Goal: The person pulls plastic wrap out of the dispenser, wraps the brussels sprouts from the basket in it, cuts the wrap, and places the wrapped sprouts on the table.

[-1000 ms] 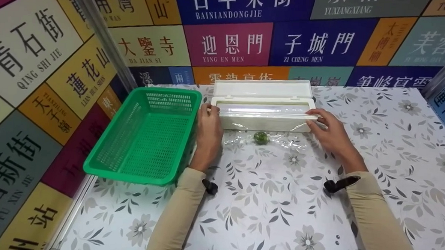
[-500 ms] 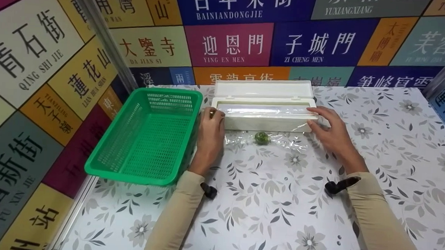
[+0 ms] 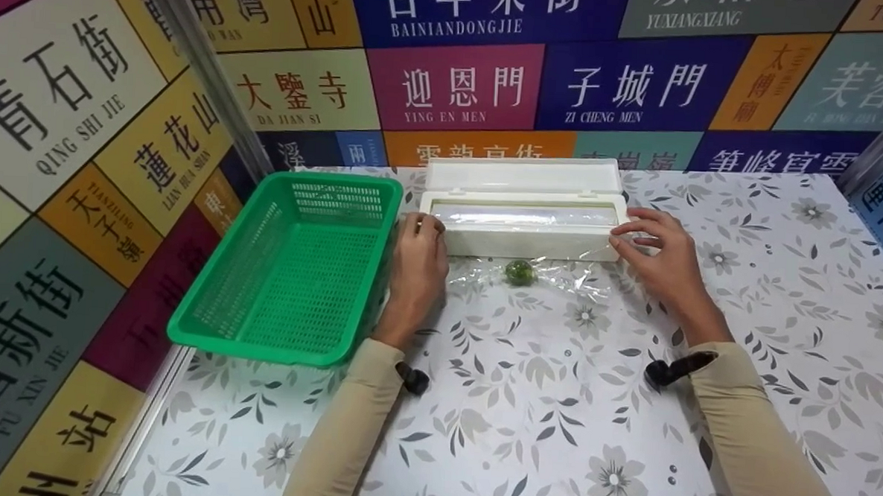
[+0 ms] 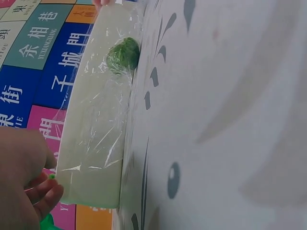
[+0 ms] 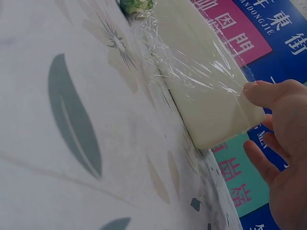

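Observation:
A white cling film dispenser [image 3: 527,244] stands on the table, its lid tipped back and a roll of film inside. Clear cling film [image 3: 574,278] hangs down its front and spreads over a small round green vegetable [image 3: 519,273], which lies against the foot of the box. My left hand [image 3: 420,269] grips the left end of the dispenser with bent fingers; its thumb is hidden in the head view. At the right front corner, my right hand [image 3: 668,262] pinches the rim between thumb and forefinger, the film edge right there. Its other fingers [image 5: 261,158] bend beside the box end.
Left of the dispenser sits a green plastic basket [image 3: 280,349] with nothing in it. The flower-patterned tablecloth [image 3: 537,438] reaches back to a wall of coloured street-sign panels [image 3: 456,88]. A dark camera strap [image 3: 678,369] is on each wrist.
My right forefinger has drawn back from over the roll to the dispenser's right corner. My left fingers have lowered slightly at the left end. The vegetable and basket stay put.

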Demonstrator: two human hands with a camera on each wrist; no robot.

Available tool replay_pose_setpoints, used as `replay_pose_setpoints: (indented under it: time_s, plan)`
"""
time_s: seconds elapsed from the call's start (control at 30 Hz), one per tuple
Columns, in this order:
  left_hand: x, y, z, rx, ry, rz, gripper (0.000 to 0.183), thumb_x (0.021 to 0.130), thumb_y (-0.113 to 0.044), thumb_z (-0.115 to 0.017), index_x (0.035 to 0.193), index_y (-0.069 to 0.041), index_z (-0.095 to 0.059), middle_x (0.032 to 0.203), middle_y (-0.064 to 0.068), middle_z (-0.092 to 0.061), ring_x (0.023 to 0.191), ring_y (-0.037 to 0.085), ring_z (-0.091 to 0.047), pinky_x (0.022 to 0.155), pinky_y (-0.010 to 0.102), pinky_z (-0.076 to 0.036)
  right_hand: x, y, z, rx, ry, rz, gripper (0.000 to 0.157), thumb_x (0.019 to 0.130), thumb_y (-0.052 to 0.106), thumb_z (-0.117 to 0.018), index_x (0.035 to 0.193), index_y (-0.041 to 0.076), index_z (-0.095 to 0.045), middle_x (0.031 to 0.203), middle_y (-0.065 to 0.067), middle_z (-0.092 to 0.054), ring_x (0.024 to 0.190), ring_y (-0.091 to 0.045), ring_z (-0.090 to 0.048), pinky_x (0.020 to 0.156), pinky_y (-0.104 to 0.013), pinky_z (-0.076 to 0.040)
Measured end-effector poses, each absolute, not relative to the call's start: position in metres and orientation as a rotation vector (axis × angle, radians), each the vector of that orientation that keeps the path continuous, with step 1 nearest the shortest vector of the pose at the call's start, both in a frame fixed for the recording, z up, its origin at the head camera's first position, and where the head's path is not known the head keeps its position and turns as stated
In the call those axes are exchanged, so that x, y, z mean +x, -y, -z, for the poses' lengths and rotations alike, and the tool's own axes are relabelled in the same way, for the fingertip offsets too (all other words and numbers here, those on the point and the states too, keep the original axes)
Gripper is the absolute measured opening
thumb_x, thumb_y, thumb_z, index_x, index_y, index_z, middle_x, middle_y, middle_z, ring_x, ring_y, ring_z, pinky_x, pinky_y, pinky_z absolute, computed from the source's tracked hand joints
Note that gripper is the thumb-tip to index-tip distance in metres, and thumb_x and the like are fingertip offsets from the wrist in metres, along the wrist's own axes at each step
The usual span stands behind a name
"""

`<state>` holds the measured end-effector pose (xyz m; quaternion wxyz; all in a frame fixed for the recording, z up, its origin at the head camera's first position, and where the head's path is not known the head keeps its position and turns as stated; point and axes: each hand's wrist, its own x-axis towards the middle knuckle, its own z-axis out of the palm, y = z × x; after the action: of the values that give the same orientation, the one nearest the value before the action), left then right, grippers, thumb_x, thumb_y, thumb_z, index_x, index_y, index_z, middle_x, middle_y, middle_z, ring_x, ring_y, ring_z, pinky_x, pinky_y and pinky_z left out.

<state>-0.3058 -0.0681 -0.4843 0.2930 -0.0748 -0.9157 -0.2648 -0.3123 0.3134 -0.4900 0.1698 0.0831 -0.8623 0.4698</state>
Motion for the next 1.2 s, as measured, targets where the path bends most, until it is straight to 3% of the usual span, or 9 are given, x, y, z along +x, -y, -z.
replay_pose_setpoints:
  time_s: [0.17, 0.33, 0.5, 0.63, 0.73, 0.9, 1.2]
  plan:
    - [-0.302, 0.071, 0.484, -0.217, 2.448, 0.797, 0.009, 0.107, -0.007, -0.060, 0.108, -0.004, -0.069, 0.106, 0.014, -0.071, 0.103, 0.030, -0.071, 0.087, 0.044, -0.061, -0.311, -0.311, 0.490, 0.275, 2.432, -1.291, 0.017, 0.099, 0.019, -0.081, 0.107, 0.004, -0.082, 0.148, -0.009, -0.065, 0.138, -0.024, -0.053, 0.097, -0.008, -0.051]
    - [-0.302, 0.073, 0.484, -0.232, 2.433, 0.837, 0.007, 0.107, -0.006, -0.062, 0.109, -0.004, -0.069, 0.103, 0.014, -0.075, 0.097, 0.029, -0.074, 0.082, 0.043, -0.062, -0.308, -0.312, 0.489, 0.311, 2.406, -1.237, 0.013, 0.098, 0.017, -0.081, 0.104, 0.005, -0.082, 0.145, -0.010, -0.068, 0.137, -0.025, -0.053, 0.098, -0.012, -0.048]
    - [-0.301, 0.076, 0.486, -0.258, 2.391, 0.826, 0.006, 0.107, -0.004, -0.063, 0.109, -0.004, -0.069, 0.104, 0.015, -0.075, 0.099, 0.029, -0.074, 0.085, 0.043, -0.062, -0.303, -0.313, 0.488, 0.301, 2.398, -1.228, 0.010, 0.096, 0.016, -0.083, 0.102, 0.009, -0.083, 0.137, -0.007, -0.070, 0.131, -0.014, -0.052, 0.098, -0.019, -0.048]
    - [-0.297, 0.077, 0.486, -0.278, 2.367, 0.799, 0.012, 0.108, -0.005, -0.061, 0.113, -0.005, -0.072, 0.107, 0.015, -0.075, 0.102, 0.031, -0.074, 0.087, 0.044, -0.062, -0.298, -0.314, 0.488, 0.300, 2.423, -1.269, 0.011, 0.097, 0.018, -0.083, 0.105, 0.010, -0.083, 0.119, -0.003, -0.066, 0.117, -0.003, -0.054, 0.093, -0.015, -0.050]
    - [-0.293, 0.075, 0.486, -0.294, 2.369, 0.776, 0.015, 0.108, -0.005, -0.060, 0.111, -0.006, -0.074, 0.108, 0.014, -0.074, 0.103, 0.031, -0.073, 0.087, 0.044, -0.062, -0.293, -0.315, 0.488, 0.352, 2.446, -1.296, 0.011, 0.097, 0.016, -0.083, 0.106, 0.010, -0.083, 0.110, -0.003, -0.066, 0.106, -0.004, -0.060, 0.085, -0.011, -0.053]
    - [-0.286, 0.073, 0.486, -0.312, 2.392, 0.749, 0.014, 0.107, -0.004, -0.060, 0.108, -0.007, -0.073, 0.111, 0.012, -0.073, 0.105, 0.031, -0.072, 0.090, 0.043, -0.061, -0.287, -0.318, 0.487, 0.467, 2.494, -1.279, 0.010, 0.095, 0.011, -0.083, 0.105, 0.012, -0.082, 0.109, -0.004, -0.072, 0.097, -0.007, -0.064, 0.076, -0.009, -0.054]
    - [-0.276, 0.074, 0.487, -0.312, 2.427, 0.714, 0.010, 0.105, -0.004, -0.062, 0.106, -0.008, -0.071, 0.110, 0.009, -0.071, 0.106, 0.029, -0.070, 0.091, 0.043, -0.060, -0.283, -0.328, 0.496, 0.555, 2.578, -1.201, 0.012, 0.095, 0.008, -0.083, 0.106, 0.013, -0.082, 0.105, -0.005, -0.075, 0.090, 0.001, -0.064, 0.074, -0.009, -0.053]
